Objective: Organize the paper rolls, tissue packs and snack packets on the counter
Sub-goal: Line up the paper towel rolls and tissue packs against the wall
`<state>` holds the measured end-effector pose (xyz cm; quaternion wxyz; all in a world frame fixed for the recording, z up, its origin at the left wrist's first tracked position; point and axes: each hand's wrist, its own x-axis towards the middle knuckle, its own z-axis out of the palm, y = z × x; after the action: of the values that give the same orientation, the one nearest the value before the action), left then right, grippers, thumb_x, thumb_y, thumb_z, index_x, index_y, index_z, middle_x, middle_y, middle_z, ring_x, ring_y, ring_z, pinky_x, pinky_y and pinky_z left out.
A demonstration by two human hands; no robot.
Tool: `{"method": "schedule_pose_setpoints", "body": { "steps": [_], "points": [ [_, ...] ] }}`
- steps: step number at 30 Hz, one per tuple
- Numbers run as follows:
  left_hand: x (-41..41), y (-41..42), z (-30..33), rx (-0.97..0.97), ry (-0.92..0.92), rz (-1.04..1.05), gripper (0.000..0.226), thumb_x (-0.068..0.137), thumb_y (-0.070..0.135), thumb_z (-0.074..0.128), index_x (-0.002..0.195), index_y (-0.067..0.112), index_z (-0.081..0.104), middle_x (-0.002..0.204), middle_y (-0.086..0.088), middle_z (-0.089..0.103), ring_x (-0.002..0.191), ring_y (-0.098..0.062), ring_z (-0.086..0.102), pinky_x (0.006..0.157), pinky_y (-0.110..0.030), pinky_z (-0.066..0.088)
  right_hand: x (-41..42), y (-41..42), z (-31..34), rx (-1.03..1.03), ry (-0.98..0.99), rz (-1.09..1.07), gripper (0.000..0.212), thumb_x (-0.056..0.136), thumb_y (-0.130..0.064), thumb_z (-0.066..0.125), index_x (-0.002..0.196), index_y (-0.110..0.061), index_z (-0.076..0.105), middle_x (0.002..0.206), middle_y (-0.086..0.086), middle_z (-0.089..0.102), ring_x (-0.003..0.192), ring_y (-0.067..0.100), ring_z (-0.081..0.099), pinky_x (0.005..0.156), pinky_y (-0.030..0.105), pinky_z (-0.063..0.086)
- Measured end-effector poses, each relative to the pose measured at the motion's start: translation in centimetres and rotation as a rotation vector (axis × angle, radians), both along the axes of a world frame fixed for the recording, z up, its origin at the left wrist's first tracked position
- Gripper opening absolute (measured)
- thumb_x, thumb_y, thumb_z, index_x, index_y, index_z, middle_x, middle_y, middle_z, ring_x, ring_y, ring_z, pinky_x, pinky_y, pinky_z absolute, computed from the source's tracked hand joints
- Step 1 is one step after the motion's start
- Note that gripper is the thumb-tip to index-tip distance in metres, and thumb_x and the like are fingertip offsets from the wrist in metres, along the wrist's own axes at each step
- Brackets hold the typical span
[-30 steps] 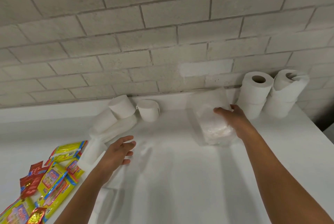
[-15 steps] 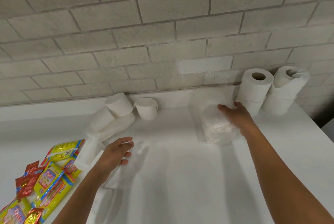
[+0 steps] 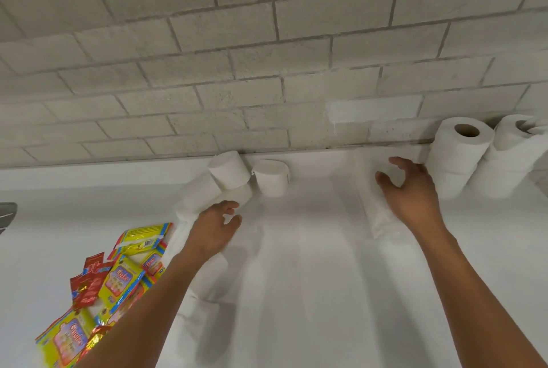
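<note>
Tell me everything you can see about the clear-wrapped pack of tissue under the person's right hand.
The tissue pack is a long white bundle in thin clear plastic wrap, lying flat on the white counter with its far end toward the tile wall. It sits just left of the stacked toilet paper rolls; whether it touches them is unclear. The right hand lies over its right side, fingers loosely curved and spread; a firm grip cannot be confirmed. Its outline is faint against the white surface.

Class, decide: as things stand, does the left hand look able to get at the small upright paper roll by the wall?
Probably yes. The left hand hovers open just short of the small upright roll, with bare counter between them and nothing blocking.
</note>
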<state>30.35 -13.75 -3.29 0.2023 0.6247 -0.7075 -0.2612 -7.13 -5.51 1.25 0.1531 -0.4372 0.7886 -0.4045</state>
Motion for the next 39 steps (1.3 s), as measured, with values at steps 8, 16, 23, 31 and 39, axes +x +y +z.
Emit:
{"method": "schedule_pose_setpoints", "body": {
  "steps": [8,16,23,31,39],
  "points": [
    [-0.1,-5.8,-1.6,0.013,-0.555,-0.109,0.061,0.092,0.039,0.055,0.148,0.023,0.037,0.143,-0.003,0.043,0.13,-0.026,0.041,0.097,-0.042,0.046,8.3,0.5,-0.3,-0.087,0.049,0.142,0.034,0.092,-0.03,0.064,0.125,-0.021,0.063,0.125,0.006,0.061,0.115,0.023,0.059,0.095,0.029,0.045],
    [0.8,-8.9,-5.1,-0.032,-0.801,-0.128,0.068,0.088,0.031,0.058,0.148,0.02,0.027,0.146,-0.009,0.039,0.13,-0.033,0.042,0.099,-0.04,0.044,12.6,0.8,-3.6,0.016,-0.083,0.196,0.033,0.092,-0.033,0.066,0.124,-0.028,0.064,0.119,-0.008,0.061,0.112,0.009,0.058,0.098,0.028,0.047],
    [1.9,-10.6,-5.3,-0.247,-0.925,-0.223,0.052,0.081,0.025,0.068,0.13,0.019,0.051,0.115,-0.006,0.063,0.096,-0.028,0.065,0.068,-0.034,0.054,14.4,1.4,-5.8,0.085,-0.153,0.187,0.034,0.092,-0.036,0.066,0.125,-0.029,0.062,0.112,-0.009,0.062,0.104,0.005,0.057,0.085,0.019,0.04],
    [2.9,-10.9,-1.5,-0.304,-0.693,-0.138,0.039,0.091,0.027,0.049,0.13,0.027,0.054,0.094,-0.007,0.071,0.085,-0.034,0.068,0.068,-0.033,0.046,15.5,0.7,-6.6,0.108,-0.28,0.193,0.031,0.091,-0.04,0.067,0.12,-0.031,0.063,0.11,-0.01,0.064,0.104,0.006,0.061,0.093,0.027,0.049],
    [2.0,-7.5,3.8,-0.176,-0.134,-0.052,0.047,0.091,0.03,0.056,0.137,0.031,0.05,0.118,-0.001,0.066,0.109,-0.031,0.061,0.087,-0.036,0.046,17.3,-1.0,-4.6,0.15,-0.451,0.292,0.043,0.089,-0.048,0.066,0.129,-0.034,0.056,0.121,-0.008,0.058,0.103,0.008,0.063,0.076,0.018,0.049]
  ]
}}
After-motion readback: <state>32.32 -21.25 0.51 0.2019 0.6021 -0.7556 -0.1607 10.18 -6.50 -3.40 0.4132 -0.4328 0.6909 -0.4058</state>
